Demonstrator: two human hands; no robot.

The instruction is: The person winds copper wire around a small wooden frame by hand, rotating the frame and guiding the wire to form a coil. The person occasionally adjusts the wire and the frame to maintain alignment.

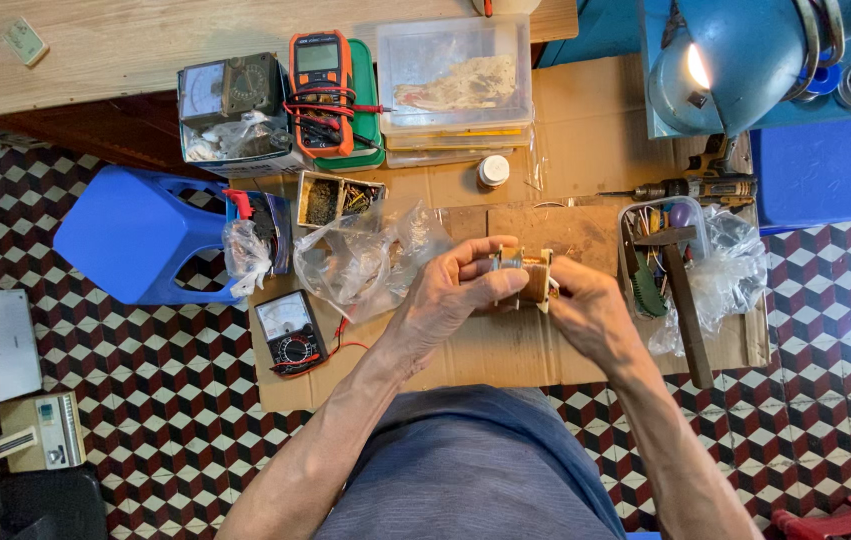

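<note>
Coil bobbin (523,272) lies with its axis left-right, clamped between left hand (450,295) and right hand (590,315).

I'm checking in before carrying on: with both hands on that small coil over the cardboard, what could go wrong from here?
1. The coil is held in the air only by the fingertips of the left hand and right hand; it may slip and drop.
2. The lit lamp hangs close above the work area, so a raised hand might bump it.
</note>
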